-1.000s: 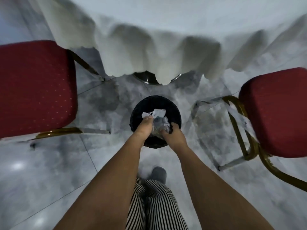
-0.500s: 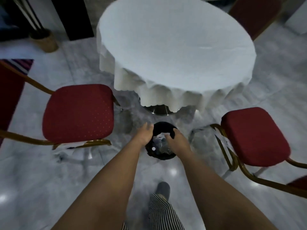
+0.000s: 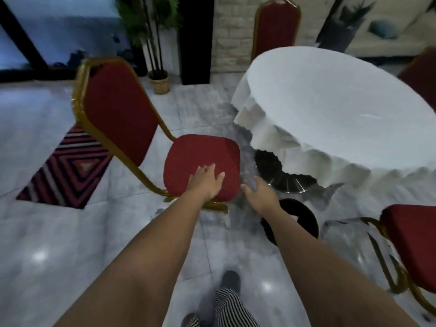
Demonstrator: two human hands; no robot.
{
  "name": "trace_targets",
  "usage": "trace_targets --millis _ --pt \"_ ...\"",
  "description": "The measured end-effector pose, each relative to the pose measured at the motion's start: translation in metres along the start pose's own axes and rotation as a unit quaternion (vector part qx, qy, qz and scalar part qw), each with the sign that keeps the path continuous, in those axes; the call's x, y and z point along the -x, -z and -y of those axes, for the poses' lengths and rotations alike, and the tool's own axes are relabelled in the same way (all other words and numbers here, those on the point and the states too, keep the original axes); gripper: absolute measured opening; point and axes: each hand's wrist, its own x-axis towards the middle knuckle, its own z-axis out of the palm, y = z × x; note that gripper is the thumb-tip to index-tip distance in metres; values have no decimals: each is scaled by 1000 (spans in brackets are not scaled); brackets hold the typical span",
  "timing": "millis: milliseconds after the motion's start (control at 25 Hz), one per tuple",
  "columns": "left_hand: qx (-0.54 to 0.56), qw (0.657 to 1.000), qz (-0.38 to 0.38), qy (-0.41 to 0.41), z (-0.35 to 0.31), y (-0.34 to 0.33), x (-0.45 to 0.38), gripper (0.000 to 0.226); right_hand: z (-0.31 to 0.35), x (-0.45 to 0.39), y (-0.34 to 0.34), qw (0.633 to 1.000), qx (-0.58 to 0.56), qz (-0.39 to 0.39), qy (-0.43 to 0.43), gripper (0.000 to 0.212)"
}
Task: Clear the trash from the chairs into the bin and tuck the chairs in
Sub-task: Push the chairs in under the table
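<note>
Both hands have left the bin (image 3: 304,215): left hand (image 3: 206,182) spread above the chair (image 3: 203,161) seat, right hand (image 3: 262,197) open, empty; no writing visible.

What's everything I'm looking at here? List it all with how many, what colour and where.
banquet chairs: four in view, red with gold frames; one at left under the left hand, one at lower right, one behind the table, one partly seen at the right edge
round table: one, white cloth, upper right
bin: one, black, on the floor by the table base, partly hidden by the right arm
rug: one, red, black and white pattern, left floor
potted plant: one, green in a woven basket, back wall
floor: grey marble tiles
striped trousers: black and white, bottom centre
left hand: open, over the left chair's seat
right hand: open, over the floor beside that seat
</note>
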Motion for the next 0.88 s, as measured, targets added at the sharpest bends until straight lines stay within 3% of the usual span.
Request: trace_targets --millis 280,600,880 --pt "-65 988 -142 -2 83 121 -32 58 132 -51 -56 994 35 -31 95 62" --pt "-114 976 -184 -19 148 238 -103 56 271 -117 -106 986 35 -42 155 57" --pt "-213 949 -223 -59 197 325 -141 56 364 -142 -142 982 -4 -103 157 58"
